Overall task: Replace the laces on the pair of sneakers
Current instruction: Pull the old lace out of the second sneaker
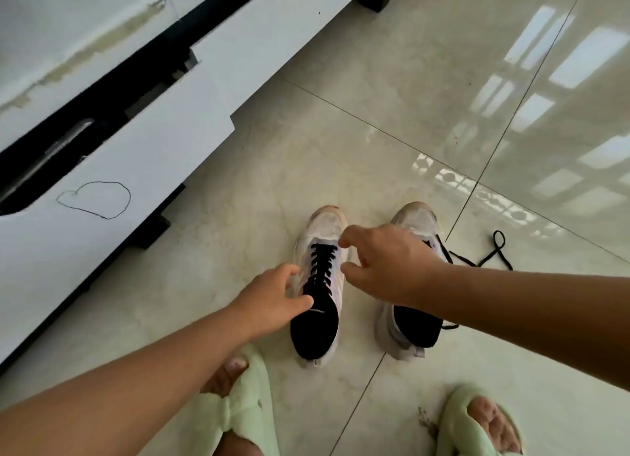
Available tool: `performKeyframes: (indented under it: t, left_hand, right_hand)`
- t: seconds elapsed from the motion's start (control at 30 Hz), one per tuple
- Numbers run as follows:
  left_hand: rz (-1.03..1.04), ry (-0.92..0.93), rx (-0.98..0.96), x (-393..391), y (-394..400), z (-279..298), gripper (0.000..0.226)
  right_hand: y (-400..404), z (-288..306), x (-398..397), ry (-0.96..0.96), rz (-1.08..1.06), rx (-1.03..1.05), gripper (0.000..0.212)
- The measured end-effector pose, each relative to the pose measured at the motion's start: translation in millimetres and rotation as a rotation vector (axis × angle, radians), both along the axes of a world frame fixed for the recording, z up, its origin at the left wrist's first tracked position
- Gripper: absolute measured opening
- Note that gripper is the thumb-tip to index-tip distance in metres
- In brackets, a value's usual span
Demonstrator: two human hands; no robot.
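Nearest the camera, two feet in pale green slippers (245, 404) stand on the tiled floor (375, 121). Both forearms reach forward over them toward the pair of sneakers.

The left sneaker (318, 285) stands upright on the floor, toe pointing away, laced with a black lace (320, 264) up most of its eyelets. The left hand (272, 293) rests against the near left side of this sneaker at the collar; its fingers are curved against the upper and thumb extended, and the grip reads as a steadying touch, not a closed hold. The right hand (385, 261) hovers just above and to the right of the lacing, fingers loosely curled, holding nothing visible.

The right sneaker (414, 322) stands just beside, partly covered by the right forearm. A loose black lace (491, 254) trails from its far side onto the floor, so its lacing appears unfinished.

Judgement: the step in hand is checking or tightening the left sneaker's lacing. The next move calls for pinching the lace ends, which are not visible here, and snugging them, then threading the right sneaker.

Farther off stands a white cabinet (143, 141) with a pen scribble.
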State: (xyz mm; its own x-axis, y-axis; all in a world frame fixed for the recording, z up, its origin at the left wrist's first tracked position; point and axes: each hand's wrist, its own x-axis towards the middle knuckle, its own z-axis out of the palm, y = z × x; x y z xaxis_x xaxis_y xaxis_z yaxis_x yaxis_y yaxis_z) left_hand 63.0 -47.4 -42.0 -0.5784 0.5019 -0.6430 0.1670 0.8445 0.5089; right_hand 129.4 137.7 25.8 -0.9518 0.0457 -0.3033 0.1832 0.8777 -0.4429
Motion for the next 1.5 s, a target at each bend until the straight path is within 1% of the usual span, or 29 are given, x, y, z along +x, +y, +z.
performKeyframes:
  t: [0.1, 0.23, 0.3, 0.43, 0.5, 0.57, 0.67, 0.8, 0.87, 0.93, 1.0, 1.1, 1.17, 1.23, 1.3, 1.4, 1.5]
  left_hand:
    - [0.006, -0.014, 0.016, 5, -9, -4, 0.070]
    - [-0.008, 0.039, 0.041, 13, -13, -16, 0.074]
    - [-0.014, 0.082, 0.080, 16, -13, -22, 0.070]
    - [0.016, 0.136, 0.192, 20, -16, -35, 0.052]
    - [0.041, 0.167, 0.220, 21, -16, -38, 0.044]
    - [0.060, 0.196, 0.246, 22, -15, -42, 0.039]
    - [0.078, 0.168, 0.290, 21, -15, -46, 0.037]
    - [0.077, 0.044, 0.349, 5, -17, -47, 0.033]
    - [0.078, 0.035, 0.394, -3, -18, -45, 0.028]
    - [0.071, 0.049, 0.404, -7, -16, -43, 0.027]
    - [0.088, 0.042, 0.401, -7, -12, -41, 0.025]
    - [0.183, 0.019, 0.416, 0, -7, -41, 0.018]
    - [0.229, 0.064, 0.423, 5, -4, -38, 0.014]
    - [0.214, 0.141, 0.407, 10, -2, -35, 0.015]
    - [0.194, 0.139, 0.410, 11, 2, -32, 0.020]
    - [0.252, -0.039, 0.423, 6, 6, -30, 0.022]
    - [0.409, -0.287, 0.449, 0, 7, -31, 0.021]
  right_hand:
    - [-22, -11, -10, -0.018, -0.017, 0.003, 0.027]
    - [-43, -40, -12, -0.080, -0.169, -0.010, 0.027]
    - [-49, -56, -10, -0.070, -0.295, -0.018, 0.029]
    - [-56, -83, -3, 0.052, -0.615, -0.099, 0.035]
    - [-60, -93, 2, 0.096, -0.722, -0.159, 0.034]
    - [-63, -102, 4, 0.109, -0.781, -0.206, 0.036]
    - [-63, -110, 8, 0.130, -0.812, -0.273, 0.036]
    - [-56, -109, 13, 0.166, -0.882, -0.395, 0.023]
    - [-55, -106, 16, 0.164, -0.918, -0.497, 0.021]
    - [-58, -104, 20, 0.153, -0.911, -0.540, 0.022]
    - [-61, -104, 22, 0.156, -0.884, -0.527, 0.020]
    - [-65, -105, 29, 0.172, -0.876, -0.547, 0.021]
    - [-67, -106, 35, 0.184, -0.868, -0.566, 0.025]
    - [-71, -105, 40, 0.196, -0.816, -0.465, 0.025]
    - [-75, -104, 42, 0.234, -0.776, -0.337, 0.020]
    - [-81, -102, 41, 0.277, -0.794, -0.230, 0.018]
    - [-84, -99, 37, 0.245, -0.849, -0.230, 0.015]
